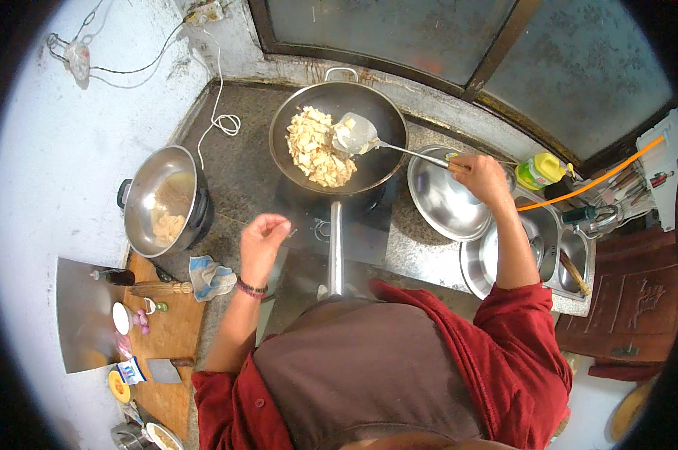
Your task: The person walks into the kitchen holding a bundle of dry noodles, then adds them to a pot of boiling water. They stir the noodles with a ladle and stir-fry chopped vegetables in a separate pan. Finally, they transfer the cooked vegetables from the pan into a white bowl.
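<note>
My right hand (480,175) grips the wooden end of a long metal spatula (409,151). Its wide blade rests in a dark wok (381,104), against a heap of pale sliced food (316,149) on the left side. The wok sits on a black cooktop (361,239), its long metal handle pointing towards my body. My left hand (263,242) hovers left of that handle, thumb and fingers curled together. I see nothing held in it.
At left stand a deep metal pot (147,185) with liquid and pale pieces, a cloth (210,278), and a wooden board (189,332) bearing a cleaver (163,371). A metal basin (437,208) and sink (581,253) are at right, near a yellow bottle (541,170).
</note>
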Available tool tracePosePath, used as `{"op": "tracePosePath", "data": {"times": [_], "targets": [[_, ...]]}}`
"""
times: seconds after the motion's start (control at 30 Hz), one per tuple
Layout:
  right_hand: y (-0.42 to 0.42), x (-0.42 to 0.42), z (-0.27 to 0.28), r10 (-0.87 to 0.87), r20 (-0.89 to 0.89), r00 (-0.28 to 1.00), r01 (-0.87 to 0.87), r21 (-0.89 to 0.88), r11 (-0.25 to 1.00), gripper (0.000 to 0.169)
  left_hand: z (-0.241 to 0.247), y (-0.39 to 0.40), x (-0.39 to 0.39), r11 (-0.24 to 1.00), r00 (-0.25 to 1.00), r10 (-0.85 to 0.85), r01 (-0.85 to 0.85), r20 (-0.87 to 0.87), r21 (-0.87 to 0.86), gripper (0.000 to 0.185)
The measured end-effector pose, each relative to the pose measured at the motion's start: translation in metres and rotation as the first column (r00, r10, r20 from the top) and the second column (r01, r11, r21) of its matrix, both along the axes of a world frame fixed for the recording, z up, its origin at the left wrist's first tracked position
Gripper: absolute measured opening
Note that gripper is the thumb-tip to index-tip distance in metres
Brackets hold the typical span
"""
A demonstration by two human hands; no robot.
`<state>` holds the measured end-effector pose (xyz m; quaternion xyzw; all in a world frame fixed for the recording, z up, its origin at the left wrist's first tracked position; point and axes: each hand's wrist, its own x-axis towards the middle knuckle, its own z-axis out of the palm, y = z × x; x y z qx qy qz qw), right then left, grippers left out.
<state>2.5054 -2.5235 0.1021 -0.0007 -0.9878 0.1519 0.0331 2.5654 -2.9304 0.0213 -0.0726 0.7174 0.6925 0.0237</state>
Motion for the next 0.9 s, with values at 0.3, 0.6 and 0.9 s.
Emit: {"op": "tracePosePath", "data": {"times": [0.3,0.6,0.9], "targets": [[-0.009,0.022,-0.009,-0.004,-0.027,1.0,0.003,-0.056,0.998,0.031,0.023,0.032,-0.109,0.842,0.955,-0.084,-0.084,-0.283,-0.533,0.018],[-0.009,0.037,-0.008,0.035,-0.084,0.996,-0.044,-0.109,0.993,0.029,0.022,0.072,-0.181,0.635,0.921,-0.194,-0.144,-0.337,-0.759,0.018],[0.0,0.053,-0.007,-0.002,-0.129,0.992,-0.011,-0.096,0.995,0.026,0.019,0.084,-0.19,0.66,0.986,-0.134,0.015,-0.098,-0.751,0.03]]}}
